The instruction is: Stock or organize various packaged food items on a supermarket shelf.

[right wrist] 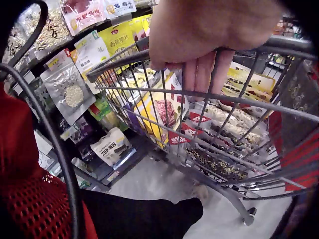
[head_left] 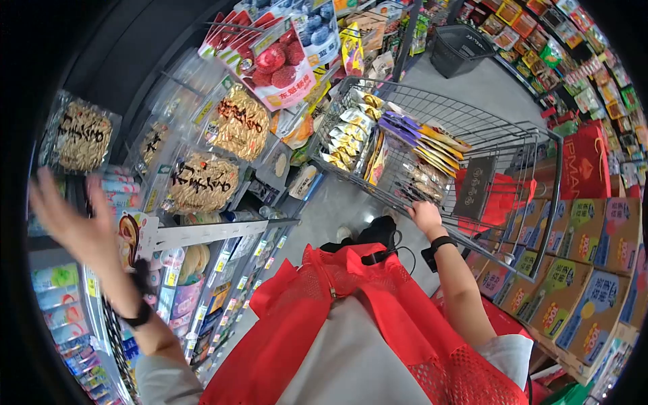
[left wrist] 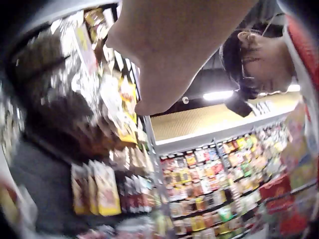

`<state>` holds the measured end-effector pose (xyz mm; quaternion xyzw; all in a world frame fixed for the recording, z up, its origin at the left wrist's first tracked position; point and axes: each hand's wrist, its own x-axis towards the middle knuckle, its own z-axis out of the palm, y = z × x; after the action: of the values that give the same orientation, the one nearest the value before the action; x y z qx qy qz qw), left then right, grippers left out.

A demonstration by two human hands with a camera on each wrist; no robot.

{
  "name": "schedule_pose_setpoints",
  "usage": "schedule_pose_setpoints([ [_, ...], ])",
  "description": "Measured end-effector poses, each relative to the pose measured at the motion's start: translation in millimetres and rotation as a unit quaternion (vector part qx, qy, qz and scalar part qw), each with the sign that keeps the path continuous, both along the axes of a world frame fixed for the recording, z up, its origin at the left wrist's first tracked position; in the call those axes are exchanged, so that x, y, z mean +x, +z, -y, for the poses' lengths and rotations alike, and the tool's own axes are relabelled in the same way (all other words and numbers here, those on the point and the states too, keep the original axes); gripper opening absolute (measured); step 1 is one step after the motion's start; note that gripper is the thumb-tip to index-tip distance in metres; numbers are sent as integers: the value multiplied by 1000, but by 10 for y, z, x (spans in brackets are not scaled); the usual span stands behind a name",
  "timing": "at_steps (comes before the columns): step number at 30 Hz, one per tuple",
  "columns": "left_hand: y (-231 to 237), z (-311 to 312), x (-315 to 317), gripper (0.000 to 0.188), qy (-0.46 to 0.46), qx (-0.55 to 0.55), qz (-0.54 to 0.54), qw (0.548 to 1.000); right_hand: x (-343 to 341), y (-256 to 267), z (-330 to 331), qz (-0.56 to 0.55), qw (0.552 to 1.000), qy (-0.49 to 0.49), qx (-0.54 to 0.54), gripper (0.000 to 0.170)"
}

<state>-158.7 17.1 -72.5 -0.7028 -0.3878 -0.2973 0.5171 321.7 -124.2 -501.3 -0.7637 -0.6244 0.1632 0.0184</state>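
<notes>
My left hand [head_left: 84,226], blurred, is raised with fingers spread beside the shelf at the left, below a clear pack of dried food [head_left: 82,135]; it holds nothing that I can see. Part of that hand [left wrist: 169,50] fills the top of the left wrist view. At the near side of a wire shopping cart [head_left: 503,253], my right hand [head_left: 426,217] grips the rim. In the right wrist view the fingers of this hand [right wrist: 209,37] hook over the rim into the cart. White, yellow and purple snack packs [head_left: 398,128] and clear packs [right wrist: 214,162] lie inside the cart.
Hanging fruit packs [head_left: 277,64] and clear packs [head_left: 202,182] stick out from the left rack above a price rail [head_left: 209,234]. A black basket [head_left: 461,50] stands on the floor beyond the cart. Stacked cartons [head_left: 587,297] and a red bag [head_left: 586,162] are at the right.
</notes>
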Motion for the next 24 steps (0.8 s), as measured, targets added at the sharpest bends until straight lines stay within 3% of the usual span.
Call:
schedule_pose_setpoints([
  [2, -545, 129, 673, 57, -102, -213, 98, 967, 22, 88, -5, -21, 1000, 1, 2, 35],
  [3, -736, 102, 915, 63, -155, -286, 90, 941, 42, 140, -23, -40, 999, -5, -7, 30],
  [4, -925, 93, 1176, 66, -146, -340, 79, 926, 85, 175, -44, -40, 999, -13, -6, 30],
  [6, -1260, -19, 1676, 65, -209, -423, 69, 879, 247, 231, -17, -140, 990, 1, -5, 26],
  [7, -1376, -65, 1919, 63, -230, -448, 43, 863, 347, 176, -5, -192, 981, -33, 15, 22],
  [12, -1968, -319, 2940, 50, -348, -519, -50, 779, 675, 845, 190, -172, 968, -156, 94, 19],
  [15, -2480, -516, 3488, 48, -394, -549, -66, 735, 936, 1091, 345, -222, 944, -208, 126, 17],
  [20, -3567, -841, 4499, 40, -384, -641, -102, 657, 1360, 1352, 207, -220, 924, -255, 180, 16],
  [22, -3915, -935, 4950, 38, -373, -654, -111, 648, 1570, 1219, 41, -224, 917, -243, 223, 16],
  [24, -4251, -1049, 5381, 34, -349, -666, -136, 645, 1756, 1200, -142, -262, 910, -261, 190, 15],
])
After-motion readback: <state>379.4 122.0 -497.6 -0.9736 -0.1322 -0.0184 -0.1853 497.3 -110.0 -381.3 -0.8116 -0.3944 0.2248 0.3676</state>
